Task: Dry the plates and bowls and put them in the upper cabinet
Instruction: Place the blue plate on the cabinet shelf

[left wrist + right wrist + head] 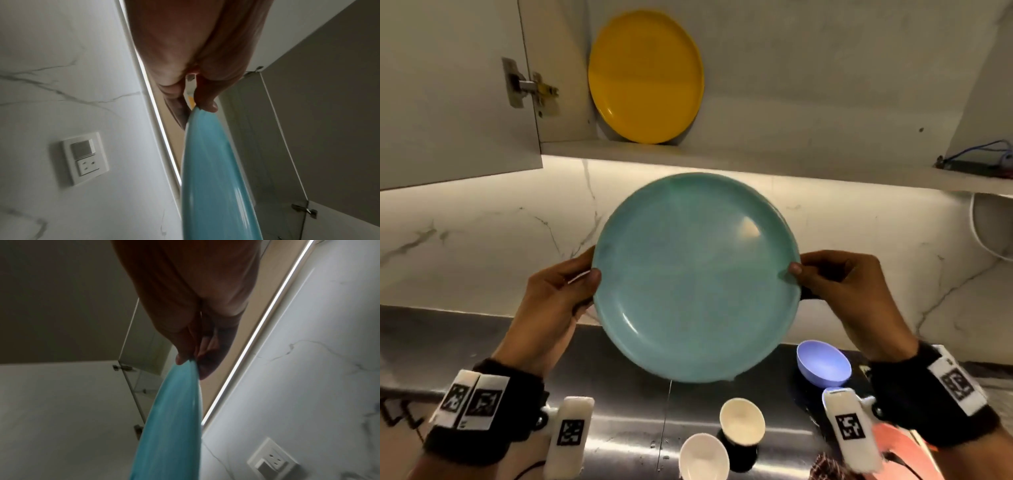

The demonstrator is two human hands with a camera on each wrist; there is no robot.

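A teal plate (695,277) is held upright in the air in front of the marble wall, its face toward me. My left hand (565,291) pinches its left rim, thumb on the front and fingers behind. My right hand (835,281) pinches the right rim the same way. Both wrist views show the teal plate (213,178) (172,418) edge-on under the thumb and fingers. A yellow plate (645,77) leans upright against the back of the open upper cabinet, on the cabinet shelf (756,154) just above the teal plate.
The cabinet door (448,92) stands open at the left. On the steel counter (619,394) below sit a lilac bowl (823,363), a cream cup (741,421) and a white cup (703,457). An orange cloth (897,448) lies at lower right. Blue wires (979,154) lie on the shelf's right end.
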